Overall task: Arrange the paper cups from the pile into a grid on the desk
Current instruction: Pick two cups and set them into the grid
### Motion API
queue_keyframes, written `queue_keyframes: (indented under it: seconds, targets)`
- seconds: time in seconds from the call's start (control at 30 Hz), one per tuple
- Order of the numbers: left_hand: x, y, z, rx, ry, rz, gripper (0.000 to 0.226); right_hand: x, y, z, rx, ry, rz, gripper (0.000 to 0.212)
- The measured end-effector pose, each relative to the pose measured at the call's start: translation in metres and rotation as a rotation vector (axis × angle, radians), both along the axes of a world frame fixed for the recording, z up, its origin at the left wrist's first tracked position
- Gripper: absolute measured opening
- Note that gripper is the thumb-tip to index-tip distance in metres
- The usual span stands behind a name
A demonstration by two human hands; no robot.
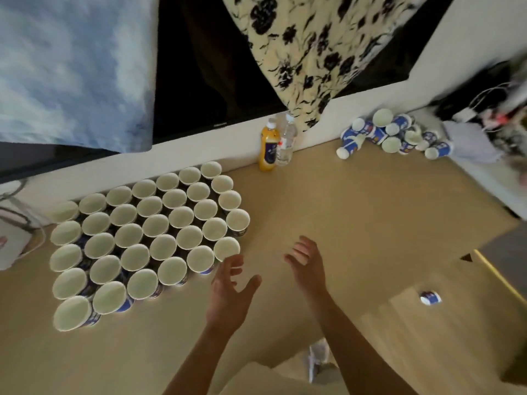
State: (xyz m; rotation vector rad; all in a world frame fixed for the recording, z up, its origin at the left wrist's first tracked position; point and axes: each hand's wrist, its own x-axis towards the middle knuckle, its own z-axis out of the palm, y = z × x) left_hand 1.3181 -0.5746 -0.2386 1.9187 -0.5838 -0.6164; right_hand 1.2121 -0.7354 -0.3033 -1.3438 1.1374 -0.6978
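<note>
Paper cup grid (148,238) is noted upright, close-packed, at bench (356,223) left. Pile (393,135) lies far right by wall. Left hand (231,292) & right hand (308,263) are held empty, fingers apart, beside grid edge. Rec.: next cup to be taken from pile, set rim-up against end row.

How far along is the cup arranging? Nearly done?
Well along. Done: a grid of upright paper cups stands on the left of the desk. In hand: nothing; the left hand and right hand are both open and empty beside the grid. Left: a pile of tumbled cups lies at the far right corner.
</note>
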Motion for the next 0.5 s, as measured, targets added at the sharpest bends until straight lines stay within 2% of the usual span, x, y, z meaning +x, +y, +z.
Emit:
queue_keyframes:
  seconds: [0.23, 0.3, 0.5]
  targets:
    - [-0.064, -0.072, 0.026, -0.135, 0.027, 0.006, 0.021, -0.059, -0.064, 0.043, 0.042, -0.235, -0.014, 0.053]
    - [-0.089, -0.094, 0.033, -0.165, 0.027, 0.014, 0.014, -0.081, -0.083, 0.052, 0.040, -0.255, -0.001, 0.044]
    - [-0.176, -0.163, 0.047, -0.204, 0.037, 0.038, 0.014, -0.164, -0.150, 0.066, -0.009, -0.227, -0.012, 0.039]
